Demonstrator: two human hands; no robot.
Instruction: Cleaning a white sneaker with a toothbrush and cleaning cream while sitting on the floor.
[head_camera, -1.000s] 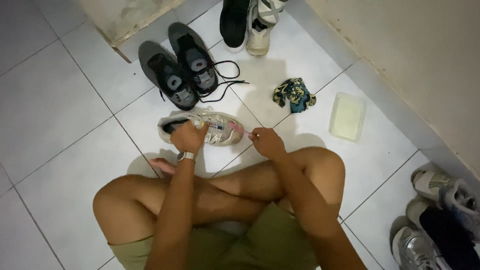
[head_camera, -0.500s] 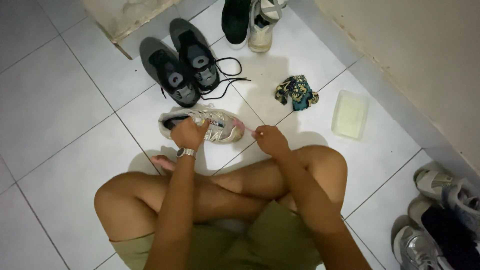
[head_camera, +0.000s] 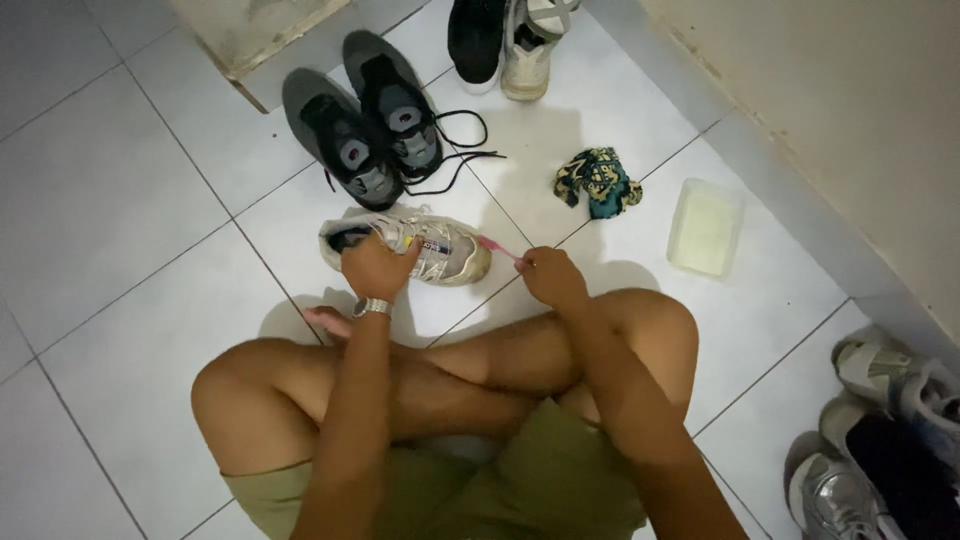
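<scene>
I sit cross-legged on a white tiled floor. My left hand (head_camera: 375, 268), with a metal watch on the wrist, grips the middle of a pale, dirty sneaker (head_camera: 455, 255) lying on its side in front of my knees. My right hand (head_camera: 548, 275) holds a pink toothbrush (head_camera: 497, 248) whose head touches the toe end of the sneaker.
A pair of grey sneakers (head_camera: 365, 130) with loose black laces lies beyond the pale one. A crumpled patterned cloth (head_camera: 598, 181) and a clear plastic tub (head_camera: 706, 228) lie to the right. More shoes stand at the top (head_camera: 505, 40) and lower right (head_camera: 885, 430). A wall runs along the right.
My hands stay on the sneaker and toothbrush; the right hand has shifted slightly along the toe. The view has drifted a little.
</scene>
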